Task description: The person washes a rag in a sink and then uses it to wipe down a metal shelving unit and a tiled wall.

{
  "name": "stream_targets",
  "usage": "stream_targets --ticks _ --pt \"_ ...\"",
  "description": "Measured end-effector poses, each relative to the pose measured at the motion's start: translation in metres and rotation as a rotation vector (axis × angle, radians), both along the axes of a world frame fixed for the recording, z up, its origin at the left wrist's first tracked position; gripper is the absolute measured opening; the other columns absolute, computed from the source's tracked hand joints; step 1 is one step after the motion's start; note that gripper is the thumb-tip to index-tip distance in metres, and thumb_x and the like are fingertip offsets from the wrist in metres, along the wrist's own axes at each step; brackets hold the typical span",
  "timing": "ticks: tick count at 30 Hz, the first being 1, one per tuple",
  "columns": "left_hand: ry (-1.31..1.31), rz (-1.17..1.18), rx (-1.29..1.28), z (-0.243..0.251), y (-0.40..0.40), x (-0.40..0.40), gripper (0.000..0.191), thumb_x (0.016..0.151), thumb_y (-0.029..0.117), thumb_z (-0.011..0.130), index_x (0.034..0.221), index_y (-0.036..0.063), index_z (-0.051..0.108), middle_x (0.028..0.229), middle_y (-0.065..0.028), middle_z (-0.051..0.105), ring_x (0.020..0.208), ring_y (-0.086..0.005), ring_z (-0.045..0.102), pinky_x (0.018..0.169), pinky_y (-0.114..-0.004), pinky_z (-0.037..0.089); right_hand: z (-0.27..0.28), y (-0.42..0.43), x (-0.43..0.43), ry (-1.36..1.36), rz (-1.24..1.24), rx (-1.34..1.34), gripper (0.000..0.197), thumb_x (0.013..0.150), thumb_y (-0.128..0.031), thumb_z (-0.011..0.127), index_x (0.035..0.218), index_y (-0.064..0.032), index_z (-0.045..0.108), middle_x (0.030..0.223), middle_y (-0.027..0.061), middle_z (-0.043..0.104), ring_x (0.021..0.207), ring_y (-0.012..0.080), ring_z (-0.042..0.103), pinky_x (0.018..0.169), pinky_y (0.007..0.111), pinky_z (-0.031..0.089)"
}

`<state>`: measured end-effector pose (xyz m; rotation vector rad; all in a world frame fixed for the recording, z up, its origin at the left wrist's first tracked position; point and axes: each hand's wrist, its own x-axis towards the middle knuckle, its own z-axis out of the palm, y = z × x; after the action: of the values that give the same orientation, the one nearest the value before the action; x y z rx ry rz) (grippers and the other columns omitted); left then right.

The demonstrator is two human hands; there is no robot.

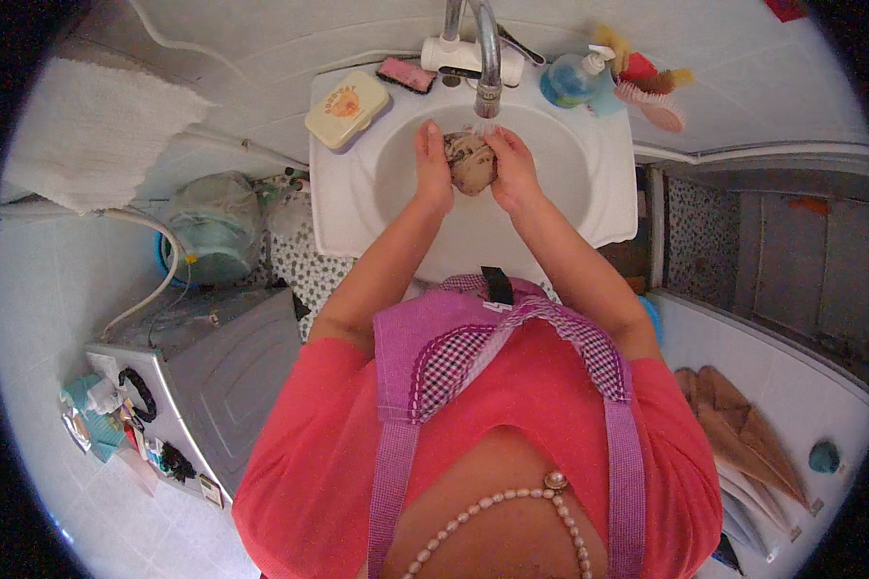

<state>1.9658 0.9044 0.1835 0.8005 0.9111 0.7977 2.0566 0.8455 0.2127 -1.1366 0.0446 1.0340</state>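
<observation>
Over a white washbasin (434, 235), my left hand (434, 168) and my right hand (514, 170) hold a bunched, wet-looking cloth (471, 163) between them, one on each side. The cloth is beige with darker patterned parts. Water falls from the metal faucet (487, 90) just above it, near the fingers of my right hand. My left thumb and fingers press along the cloth's left edge. Its underside is hidden.
On the basin's back ledge are a yellow soap box (347, 108), a pink scrubbing sponge (406, 75) and a pump bottle of blue liquid (571, 79). A pink hairbrush (652, 107) is at the right. Left stands a washing machine (224, 383); towels (746, 427) hang at the lower right.
</observation>
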Motion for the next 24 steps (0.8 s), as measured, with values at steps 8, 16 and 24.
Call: stream_targets --ticks 8,16,24 --pt "0.013 -0.177 0.229 0.015 -0.034 -0.017 0.083 0.077 0.012 0.067 0.137 0.0035 0.011 0.13 -0.0146 0.032 0.114 -0.0256 0.041 0.094 -0.034 0.039 0.025 -0.005 0.026 -0.157 0.064 0.034 0.019 0.086 -0.002 0.05 0.105 -0.0016 0.056 0.101 0.0059 0.057 0.088 0.0162 0.055 0.08 0.028 0.046" --pt "-0.564 -0.487 -0.299 0.016 -0.007 -0.004 0.054 0.076 0.008 0.065 0.123 0.0026 0.037 0.116 -0.0113 0.05 0.106 -0.0241 0.051 0.088 -0.039 0.045 0.039 0.011 0.049 -1.302 0.233 -0.202 0.033 0.08 -0.01 0.058 0.111 -0.0027 0.053 0.109 0.011 0.056 0.103 0.0242 0.051 0.087 0.035 0.041" --pt "-0.473 -0.455 -0.349 0.016 0.004 -0.003 0.043 0.076 0.003 0.06 0.117 -0.0001 0.047 0.111 -0.0123 0.056 0.101 -0.026 0.056 0.086 -0.038 0.047 0.092 0.047 0.074 -1.943 0.515 -0.799 0.042 0.07 -0.02 0.063 0.105 -0.0013 0.05 0.109 0.0194 0.053 0.101 0.035 0.05 0.084 0.045 0.041"
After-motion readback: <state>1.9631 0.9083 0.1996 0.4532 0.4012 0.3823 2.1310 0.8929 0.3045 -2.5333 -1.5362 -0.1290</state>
